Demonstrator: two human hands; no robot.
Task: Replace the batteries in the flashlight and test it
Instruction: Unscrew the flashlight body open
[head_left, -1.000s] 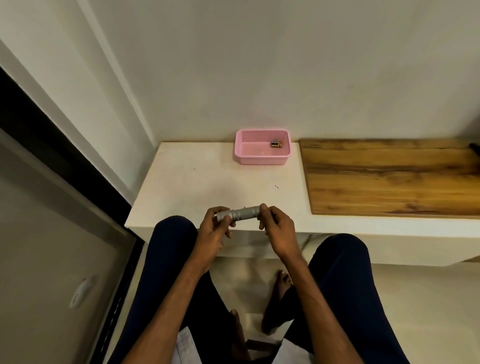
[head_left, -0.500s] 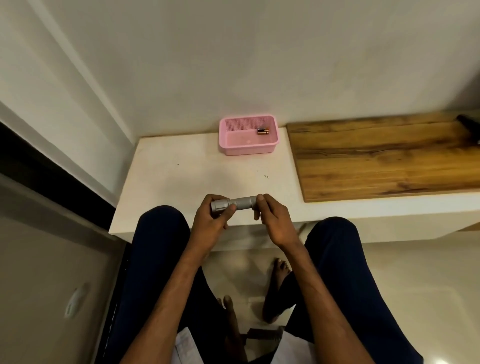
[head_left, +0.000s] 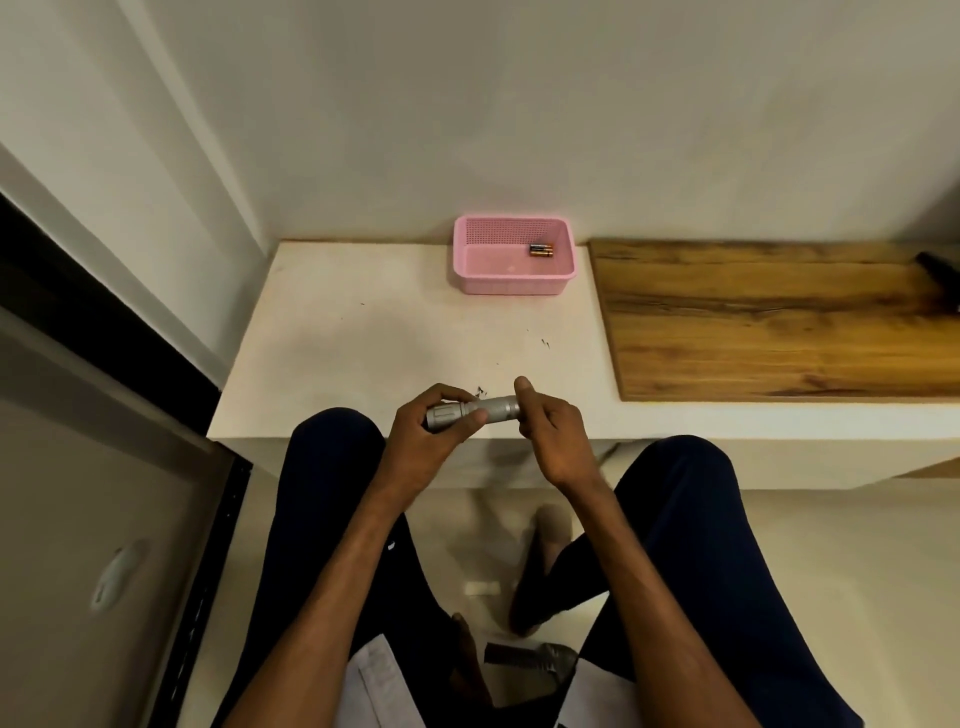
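Right hand (head_left: 550, 436) thumb now raised at flashlight (head_left: 475, 413) end; batteries (head_left: 542, 250) in basket (head_left: 511, 278).

No text I can read anywhere. Flashlight (head_left: 498, 408) barrel: no marking legible. Batteries (head_left: 541, 250) in the pink basket (head_left: 511, 283): black-and-gold wrappers, print too small to make out.

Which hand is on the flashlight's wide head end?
The left hand: its grip wraps the wider, ribbed head of the flashlight. The right hand holds the narrow tail end, thumb raised.
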